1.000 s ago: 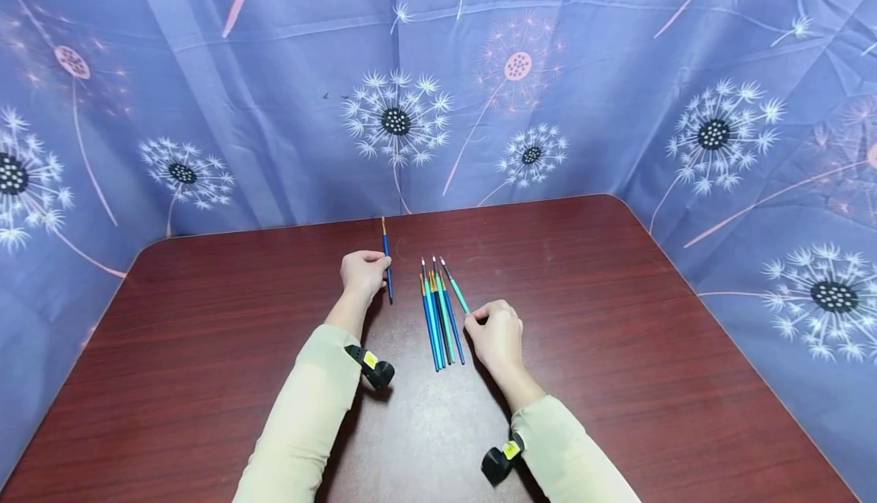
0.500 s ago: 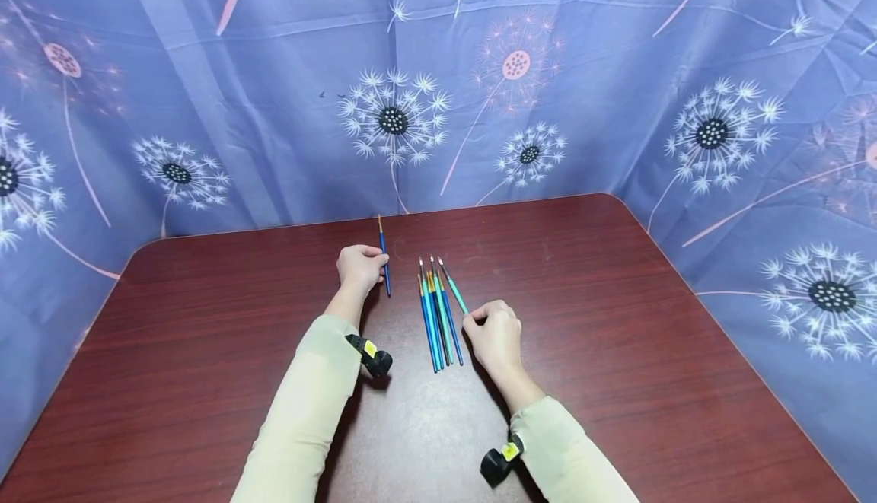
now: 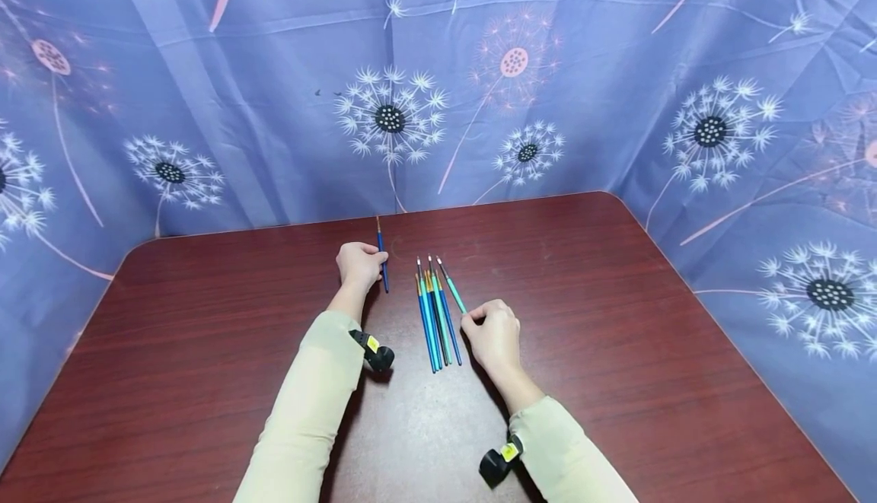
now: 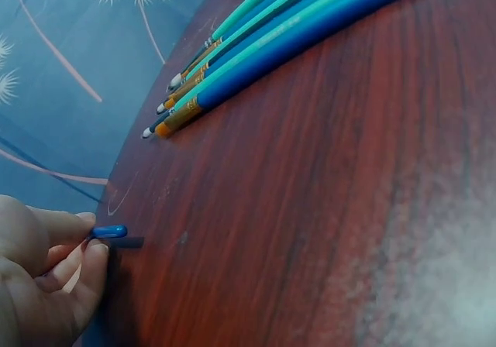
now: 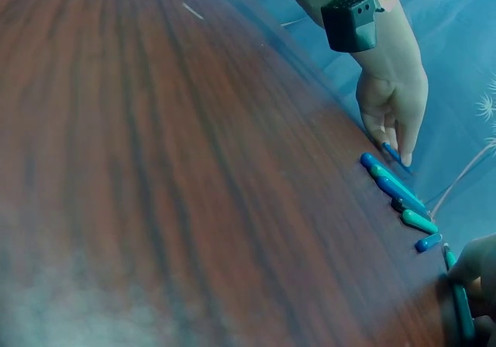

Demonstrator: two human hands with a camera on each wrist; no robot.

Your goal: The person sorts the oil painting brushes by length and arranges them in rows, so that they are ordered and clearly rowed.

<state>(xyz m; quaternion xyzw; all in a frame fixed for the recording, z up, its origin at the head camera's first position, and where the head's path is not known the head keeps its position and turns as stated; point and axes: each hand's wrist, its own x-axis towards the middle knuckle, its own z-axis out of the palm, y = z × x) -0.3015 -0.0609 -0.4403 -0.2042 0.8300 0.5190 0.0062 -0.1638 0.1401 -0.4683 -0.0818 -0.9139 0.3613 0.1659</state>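
Observation:
Near the far edge of the table, my left hand [image 3: 359, 265] pinches a blue paintbrush [image 3: 386, 282] between thumb and fingers, its bristles pointing away from me. In the left wrist view the rounded blue handle end [image 4: 113, 231] sticks out past the fingertips, with its shadow on the table beside it. My right hand [image 3: 498, 337] pinches the handle of a teal paintbrush [image 3: 455, 294], whose pale tip leans away and to the left. Between the hands several blue, teal and dark paintbrushes [image 3: 441, 322] lie side by side, bristles toward the far edge.
Everything lies on a dark red wood-grain table [image 3: 651, 335] with rounded far corners. A blue curtain [image 3: 274, 107] printed with dandelions hangs behind it and at both sides. Each sleeved wrist wears a small black camera, such as the left one [image 3: 378, 355].
My left hand has moved slightly farther away with the blue paintbrush, toward the far edge. My right hand keeps its hold on the teal paintbrush, almost still. The head view has shifted a little.

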